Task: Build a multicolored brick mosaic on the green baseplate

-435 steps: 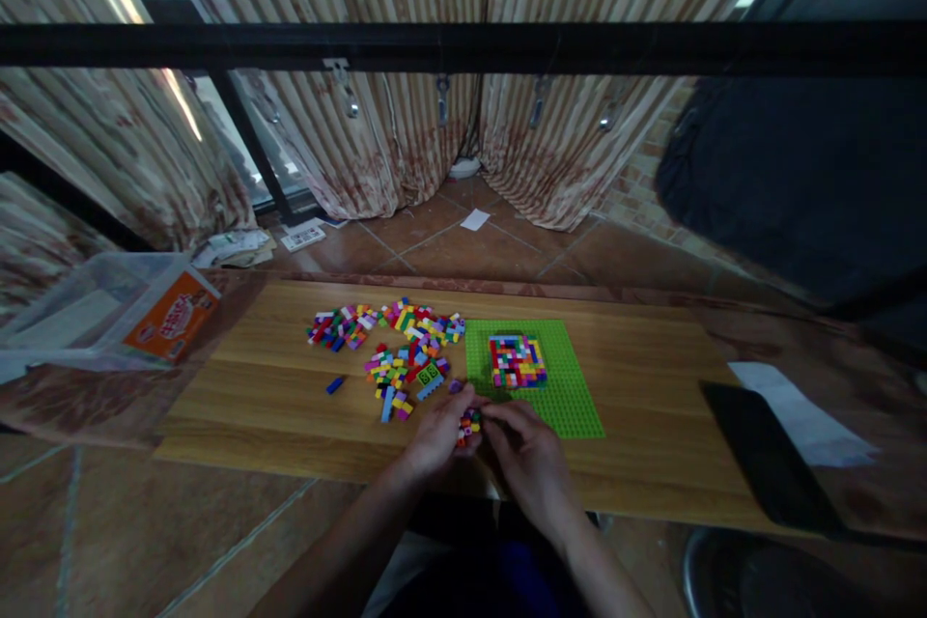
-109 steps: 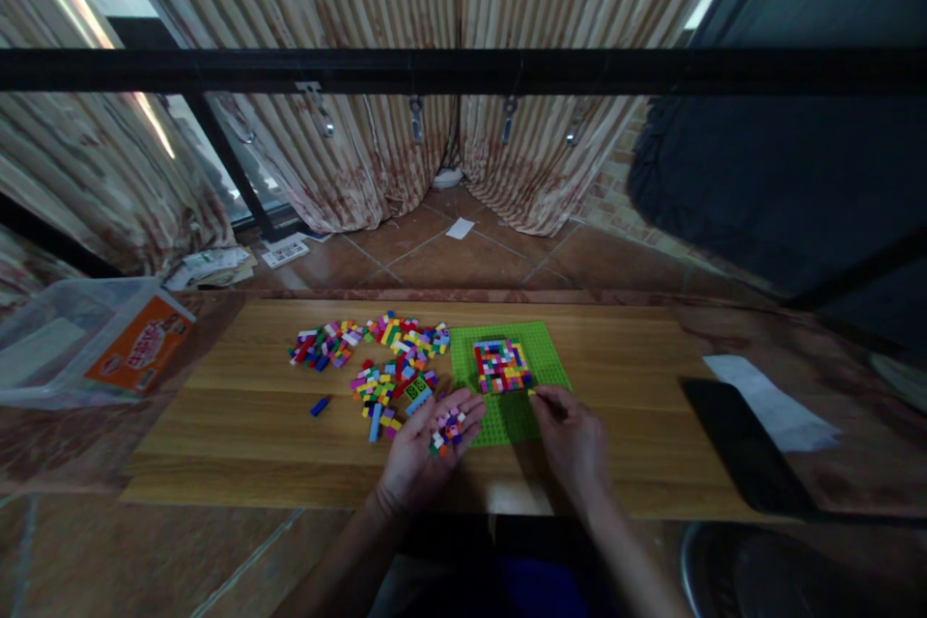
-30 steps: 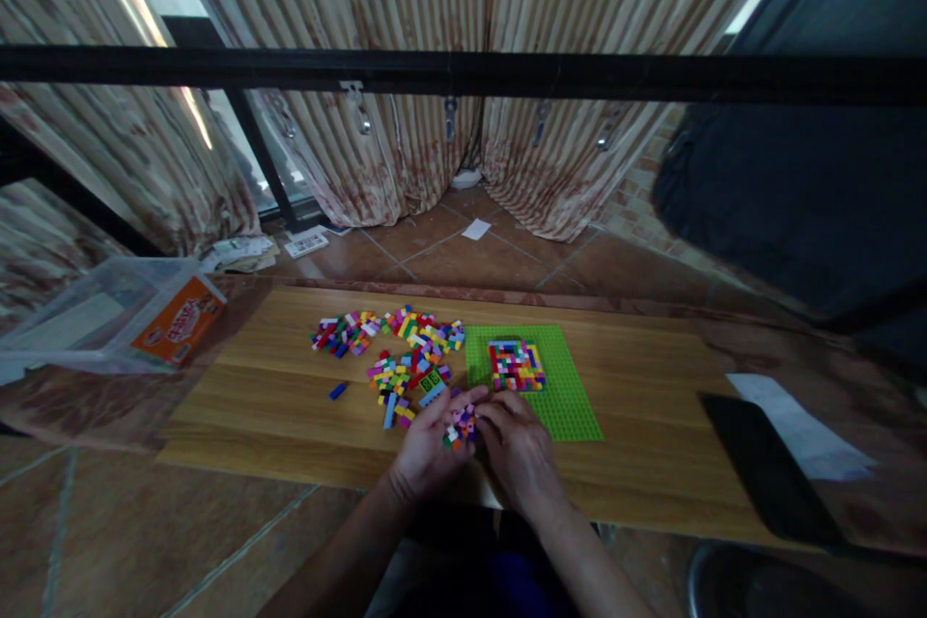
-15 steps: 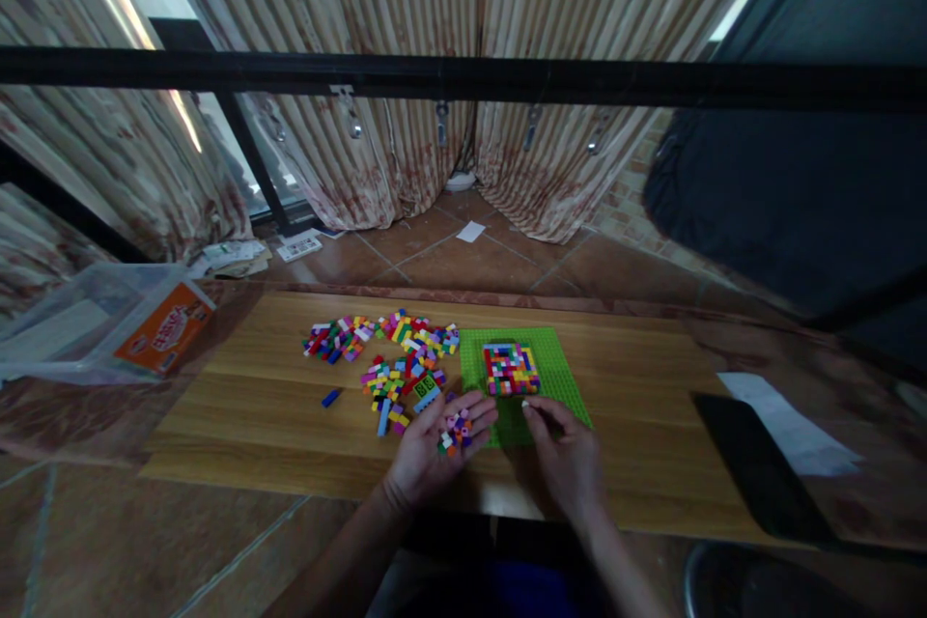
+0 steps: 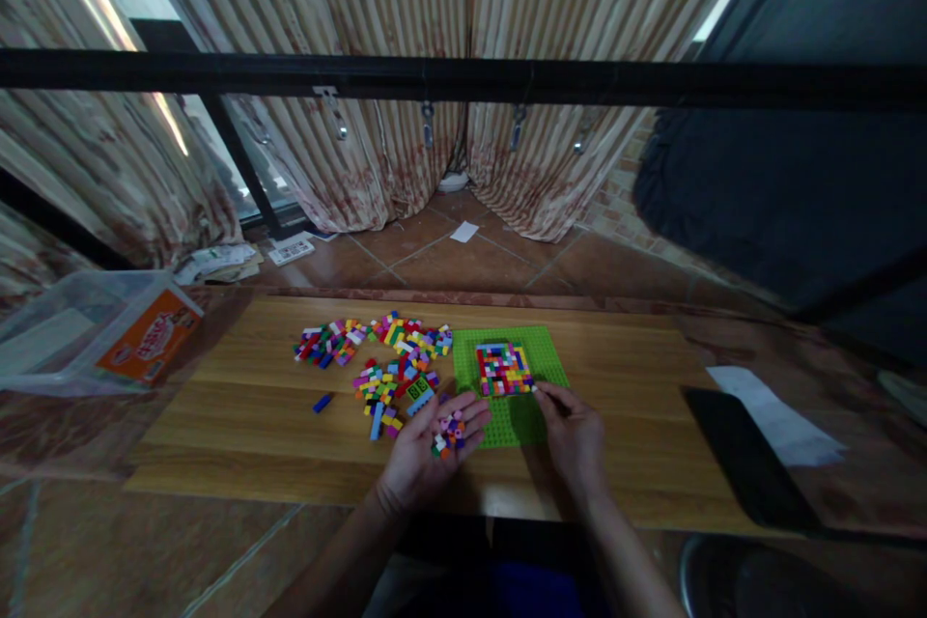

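Note:
My left hand (image 5: 424,449) is palm up with fingers stretched out, carrying a small heap of building bricks (image 5: 450,432) in pink, orange, purple, white and green. My right hand (image 5: 575,435) pinches a tiny whitish brick (image 5: 534,389) between thumb and forefinger. That brick is by the near right corner of a multicoloured brick structure (image 5: 505,369); whether they touch I cannot tell. The structure, rectangular and low, sits on a green baseplate (image 5: 547,352). Left of the plate lie loose bricks (image 5: 412,338) in many colours, among them a printed green and black one (image 5: 419,392) close to my left fingers.
A blue brick (image 5: 323,403) lies apart on the wooden table (image 5: 238,425). At the left stands a clear plastic box (image 5: 72,294) with an orange label. On the right are a black flat object (image 5: 745,454) and white paper (image 5: 774,415). A dark rail (image 5: 463,82) crosses beyond the table.
My right hand has moved slightly right and up, bringing the pinched brick to the structure's near right corner. My left hand still holds its bricks. The whole view has shifted a little.

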Action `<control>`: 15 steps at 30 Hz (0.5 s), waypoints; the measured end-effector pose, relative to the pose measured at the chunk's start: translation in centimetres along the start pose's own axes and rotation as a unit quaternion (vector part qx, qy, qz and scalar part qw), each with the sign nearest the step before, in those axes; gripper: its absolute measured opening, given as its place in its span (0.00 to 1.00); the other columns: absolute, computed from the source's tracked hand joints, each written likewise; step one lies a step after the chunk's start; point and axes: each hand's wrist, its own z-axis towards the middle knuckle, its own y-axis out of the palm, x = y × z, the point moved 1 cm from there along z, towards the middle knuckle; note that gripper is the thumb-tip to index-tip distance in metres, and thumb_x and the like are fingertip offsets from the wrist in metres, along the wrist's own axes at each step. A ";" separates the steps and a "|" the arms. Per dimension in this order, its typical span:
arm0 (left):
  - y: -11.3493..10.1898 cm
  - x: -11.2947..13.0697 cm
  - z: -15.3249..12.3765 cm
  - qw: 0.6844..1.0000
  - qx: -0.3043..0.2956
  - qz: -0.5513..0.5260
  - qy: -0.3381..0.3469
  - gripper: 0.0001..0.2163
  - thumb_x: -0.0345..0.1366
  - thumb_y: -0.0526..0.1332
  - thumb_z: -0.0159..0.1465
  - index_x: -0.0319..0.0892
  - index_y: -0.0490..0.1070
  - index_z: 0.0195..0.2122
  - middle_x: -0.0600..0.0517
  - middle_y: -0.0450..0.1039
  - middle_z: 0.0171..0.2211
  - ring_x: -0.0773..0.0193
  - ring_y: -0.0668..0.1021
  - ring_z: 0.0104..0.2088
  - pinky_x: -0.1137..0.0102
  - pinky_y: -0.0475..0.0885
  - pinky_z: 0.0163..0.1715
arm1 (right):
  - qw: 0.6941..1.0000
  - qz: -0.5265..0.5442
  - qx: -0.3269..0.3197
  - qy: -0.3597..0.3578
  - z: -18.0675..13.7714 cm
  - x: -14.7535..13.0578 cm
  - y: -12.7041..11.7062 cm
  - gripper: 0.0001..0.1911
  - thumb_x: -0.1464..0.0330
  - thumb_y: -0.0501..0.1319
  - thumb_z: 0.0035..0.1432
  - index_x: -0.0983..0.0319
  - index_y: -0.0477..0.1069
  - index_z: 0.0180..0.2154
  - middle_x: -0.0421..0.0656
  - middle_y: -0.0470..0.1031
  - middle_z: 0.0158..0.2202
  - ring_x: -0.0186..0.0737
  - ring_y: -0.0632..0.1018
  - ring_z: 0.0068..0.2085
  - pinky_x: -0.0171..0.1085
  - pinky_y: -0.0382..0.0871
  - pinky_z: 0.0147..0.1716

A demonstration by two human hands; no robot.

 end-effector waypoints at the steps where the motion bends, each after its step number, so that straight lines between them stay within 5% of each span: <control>1: 0.0 0.0 0.0 1.000 0.004 0.001 -0.001 0.21 0.43 0.49 0.69 0.32 0.69 0.52 0.39 0.69 0.56 0.53 0.72 0.55 0.62 0.61 0.56 | 1.000 -0.001 -0.001 0.000 0.0 0.0 0.0 0.18 0.56 0.60 0.53 0.62 0.78 0.36 0.48 0.80 0.37 0.46 0.79 0.38 0.43 0.71 0.41; 15: 0.0 -0.1 0.0 1.000 0.010 0.000 0.004 0.21 0.43 0.51 0.68 0.31 0.70 0.52 0.38 0.71 0.54 0.54 0.73 0.53 0.62 0.62 0.56 | 1.000 -0.011 -0.013 0.010 0.6 -0.5 0.0 0.16 0.57 0.62 0.51 0.61 0.79 0.35 0.48 0.81 0.38 0.47 0.79 0.39 0.44 0.71 0.42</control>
